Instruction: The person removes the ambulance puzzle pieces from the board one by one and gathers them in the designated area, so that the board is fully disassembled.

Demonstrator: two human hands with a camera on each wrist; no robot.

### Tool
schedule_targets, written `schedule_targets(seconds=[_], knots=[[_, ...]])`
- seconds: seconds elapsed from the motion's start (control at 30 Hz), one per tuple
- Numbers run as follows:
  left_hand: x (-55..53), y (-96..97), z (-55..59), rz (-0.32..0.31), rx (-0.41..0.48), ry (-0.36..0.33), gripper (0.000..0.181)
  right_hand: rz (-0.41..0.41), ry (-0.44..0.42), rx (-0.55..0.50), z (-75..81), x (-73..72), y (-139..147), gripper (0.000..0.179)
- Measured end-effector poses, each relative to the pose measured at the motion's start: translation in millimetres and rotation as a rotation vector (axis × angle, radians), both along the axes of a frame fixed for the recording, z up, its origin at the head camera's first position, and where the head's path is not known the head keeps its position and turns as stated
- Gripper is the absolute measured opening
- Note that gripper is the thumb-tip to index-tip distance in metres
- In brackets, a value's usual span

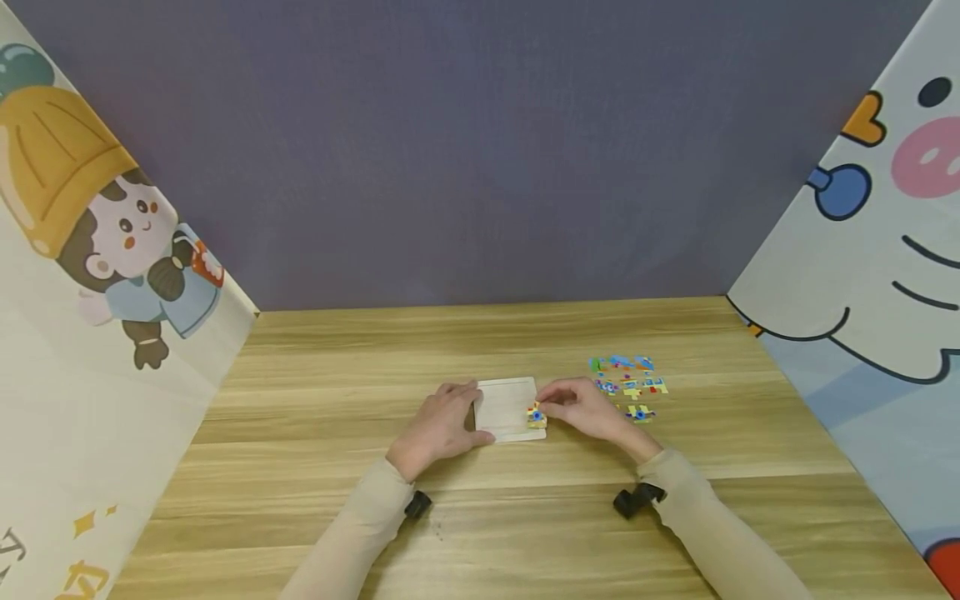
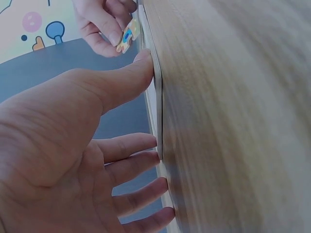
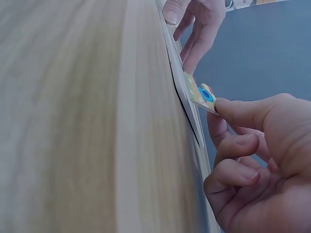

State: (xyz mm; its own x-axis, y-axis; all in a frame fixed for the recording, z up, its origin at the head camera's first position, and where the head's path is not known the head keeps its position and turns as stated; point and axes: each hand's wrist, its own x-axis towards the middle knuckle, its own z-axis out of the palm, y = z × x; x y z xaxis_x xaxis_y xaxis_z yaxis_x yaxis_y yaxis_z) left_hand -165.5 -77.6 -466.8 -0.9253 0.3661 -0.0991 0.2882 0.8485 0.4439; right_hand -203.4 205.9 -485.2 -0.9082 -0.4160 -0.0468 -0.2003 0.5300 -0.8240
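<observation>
A pale wooden puzzle board [image 1: 502, 408] with a raised rim lies flat on the table. My left hand [image 1: 441, 423] spans its left side, thumb on the near rim and straight fingers along the left edge; the left wrist view shows the thumb [image 2: 138, 73] resting on the rim. Between thumb and forefinger my right hand [image 1: 588, 408] pinches a colourful jigsaw piece [image 1: 536, 417] with a blue round print. This piece sits tilted over the board's lower right corner, its lower edge close to the rim in the right wrist view. The other right fingers are curled.
Several loose jigsaw pieces [image 1: 630, 387] lie in rough rows to the right of the board, partly behind the right hand. The wood-grain table [image 1: 337, 367] meets a dark back panel [image 1: 480, 167], with printed cartoon panels at both sides.
</observation>
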Motion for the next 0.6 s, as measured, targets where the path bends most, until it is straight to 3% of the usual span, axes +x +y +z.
schedule_targets(seconds=[0.6], knots=[[1.0, 0.1, 0.1, -0.007, 0.011, -0.006, 0.078, -0.042, -0.005, -0.007, 0.2, 2.1, 34, 0.019]])
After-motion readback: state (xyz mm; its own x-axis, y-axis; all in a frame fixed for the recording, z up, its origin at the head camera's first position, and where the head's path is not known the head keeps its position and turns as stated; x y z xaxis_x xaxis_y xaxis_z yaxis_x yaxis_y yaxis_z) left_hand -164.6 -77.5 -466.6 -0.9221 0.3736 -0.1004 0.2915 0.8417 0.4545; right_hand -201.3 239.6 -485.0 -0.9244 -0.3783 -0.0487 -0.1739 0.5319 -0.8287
